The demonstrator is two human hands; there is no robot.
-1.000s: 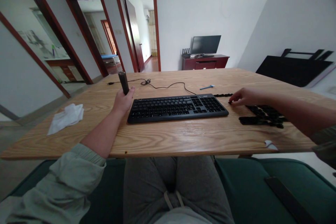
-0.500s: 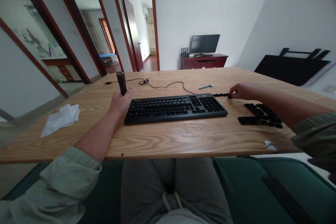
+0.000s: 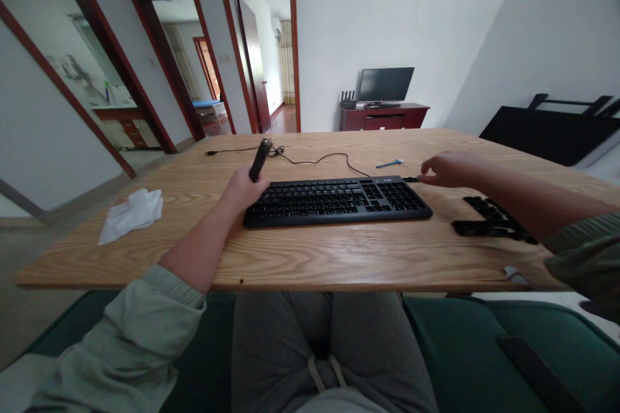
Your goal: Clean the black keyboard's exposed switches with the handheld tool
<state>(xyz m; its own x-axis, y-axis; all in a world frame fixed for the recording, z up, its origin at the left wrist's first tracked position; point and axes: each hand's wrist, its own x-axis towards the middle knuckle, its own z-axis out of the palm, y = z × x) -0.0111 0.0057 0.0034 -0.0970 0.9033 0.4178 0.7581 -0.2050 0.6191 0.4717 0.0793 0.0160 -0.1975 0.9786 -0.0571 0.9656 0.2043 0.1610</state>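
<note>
A black keyboard [image 3: 336,201] lies in the middle of the wooden table [image 3: 310,258]. My left hand [image 3: 245,188] rests at the keyboard's left end and is closed round a dark cylindrical tool [image 3: 259,159], which tilts to the right. My right hand [image 3: 443,171] hovers just behind the keyboard's right corner, fingers pinched together over a short row of black keycaps [image 3: 411,179]. What the fingertips hold is too small to make out. More loose black keycaps [image 3: 491,218] lie in rows to the right, under my forearm.
A crumpled white tissue [image 3: 133,213] lies at the table's left. A black cable [image 3: 300,158] runs behind the keyboard, and a small blue tool [image 3: 389,163] lies beyond it. A scrap of white paper [image 3: 513,273] sits at the front right edge.
My right hand has moved from the keycap pile to the back right corner of the keyboard. The tool in my left hand has tipped from upright to leaning right.
</note>
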